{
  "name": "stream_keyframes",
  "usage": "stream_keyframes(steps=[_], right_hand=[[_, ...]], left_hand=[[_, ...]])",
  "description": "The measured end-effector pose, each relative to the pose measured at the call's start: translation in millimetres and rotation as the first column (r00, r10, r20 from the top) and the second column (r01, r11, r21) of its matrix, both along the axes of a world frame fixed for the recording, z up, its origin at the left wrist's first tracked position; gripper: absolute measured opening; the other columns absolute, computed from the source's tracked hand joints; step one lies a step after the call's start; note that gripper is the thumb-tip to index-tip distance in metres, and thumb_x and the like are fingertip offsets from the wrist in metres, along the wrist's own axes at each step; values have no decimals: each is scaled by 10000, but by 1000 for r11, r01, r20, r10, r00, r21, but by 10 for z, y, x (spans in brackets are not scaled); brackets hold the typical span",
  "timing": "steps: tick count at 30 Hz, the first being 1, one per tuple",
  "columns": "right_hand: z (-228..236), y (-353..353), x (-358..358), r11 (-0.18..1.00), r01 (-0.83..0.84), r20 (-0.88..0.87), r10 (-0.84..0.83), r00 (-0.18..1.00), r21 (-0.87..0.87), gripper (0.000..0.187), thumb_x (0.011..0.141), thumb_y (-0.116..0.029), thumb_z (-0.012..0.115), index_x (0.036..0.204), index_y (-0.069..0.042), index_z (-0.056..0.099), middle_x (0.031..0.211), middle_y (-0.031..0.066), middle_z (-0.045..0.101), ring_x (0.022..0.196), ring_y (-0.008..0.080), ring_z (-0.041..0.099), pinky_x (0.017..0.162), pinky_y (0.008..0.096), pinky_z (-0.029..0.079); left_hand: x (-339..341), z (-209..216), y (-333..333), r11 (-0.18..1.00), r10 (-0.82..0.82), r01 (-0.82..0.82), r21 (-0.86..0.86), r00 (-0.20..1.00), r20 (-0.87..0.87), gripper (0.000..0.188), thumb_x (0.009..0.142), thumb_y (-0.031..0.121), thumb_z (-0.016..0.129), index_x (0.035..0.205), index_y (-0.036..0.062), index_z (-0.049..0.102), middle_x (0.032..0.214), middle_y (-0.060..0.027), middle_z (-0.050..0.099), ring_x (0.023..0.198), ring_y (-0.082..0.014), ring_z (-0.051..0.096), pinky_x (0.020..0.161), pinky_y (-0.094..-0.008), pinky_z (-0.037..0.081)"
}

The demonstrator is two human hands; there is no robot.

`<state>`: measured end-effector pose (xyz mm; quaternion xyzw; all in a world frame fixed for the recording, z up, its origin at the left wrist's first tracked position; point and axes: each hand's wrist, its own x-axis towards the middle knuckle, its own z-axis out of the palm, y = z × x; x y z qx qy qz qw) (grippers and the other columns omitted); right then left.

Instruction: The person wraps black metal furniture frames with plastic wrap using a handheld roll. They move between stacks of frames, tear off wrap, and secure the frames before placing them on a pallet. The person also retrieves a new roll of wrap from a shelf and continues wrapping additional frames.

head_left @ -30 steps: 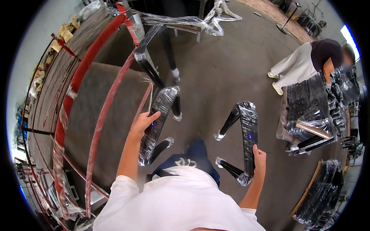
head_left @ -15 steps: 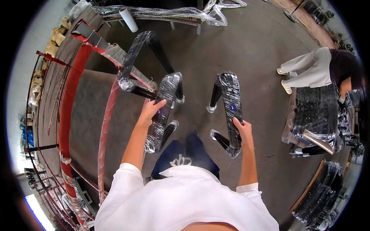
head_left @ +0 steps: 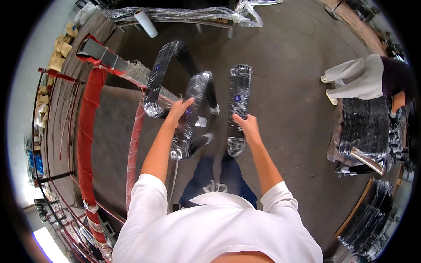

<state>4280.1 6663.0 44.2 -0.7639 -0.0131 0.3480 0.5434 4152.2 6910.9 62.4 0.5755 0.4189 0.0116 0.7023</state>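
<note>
My left hand [head_left: 179,110] grips a black U-shaped metal frame [head_left: 198,93] wrapped in clear film, its thumb over the flat top bar. My right hand [head_left: 248,127] has its fingers around the edge of a similar wrapped black frame [head_left: 239,83], held upright to the right of the first. A small round purple sticker shows on that bar. Beyond my left hand, another wrapped black frame [head_left: 163,70] leans by a red-wrapped rack. The undersides of my fingers are hidden behind the bars.
Left of me stands a rack with red-wrapped rails [head_left: 87,127]. A low bench with film-wrapped parts [head_left: 184,14] and a white film roll [head_left: 146,23] lies ahead. At right, a person [head_left: 362,79] bends over stacked black wrapped parts [head_left: 364,127]; another stack [head_left: 366,215] lies nearer.
The frame in my right hand has swung left, closer to the other one, and its legs have turned out of sight. My left hand's frame has shifted slightly forward and right.
</note>
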Motion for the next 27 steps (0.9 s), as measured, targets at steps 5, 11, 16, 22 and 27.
stream_keyframes(steps=[5,11,16,22,27], right_hand=[[722,530,-442,936,-242,-55,236,970,-254,528,623,-404,689,856,58,580,842,230,606,815,331,600,703,379,465],[-105,1154,-1056,975,-166,-19,165,986,-149,439,661,-378,636,909,-17,605,866,184,622,827,299,605,703,375,467],[-87,1418,-1206,974,-140,-51,133,990,-180,435,669,-373,631,921,-22,587,888,171,621,851,302,600,735,393,461],[-122,1547,-1213,972,-143,-112,124,986,-185,437,657,-352,631,937,-20,583,896,161,625,833,280,614,715,374,477],[-256,1639,-1224,988,-143,-169,131,977,-63,383,652,-242,595,934,16,577,865,187,613,767,275,622,665,371,487]], left_hand=[[-65,-37,191,796,-18,-61,602,992,125,457,780,319,623,995,-71,517,930,-126,573,808,-191,544,740,-295,433],[-262,-241,297,105,70,219,970,971,-227,536,832,354,511,1170,-53,432,1078,-220,459,1025,-359,420,888,-421,323],[-412,-138,393,101,44,302,948,950,-308,630,813,340,526,1272,-40,324,1199,-221,372,1111,-351,352,950,-426,272],[-481,37,111,45,-106,290,956,953,-284,637,760,220,565,1289,-23,307,1333,-231,264,1212,-357,270,1010,-435,213],[-562,22,306,226,-175,221,949,967,-183,557,773,206,552,1259,0,375,1322,-228,294,1206,-366,296,1002,-427,220]])
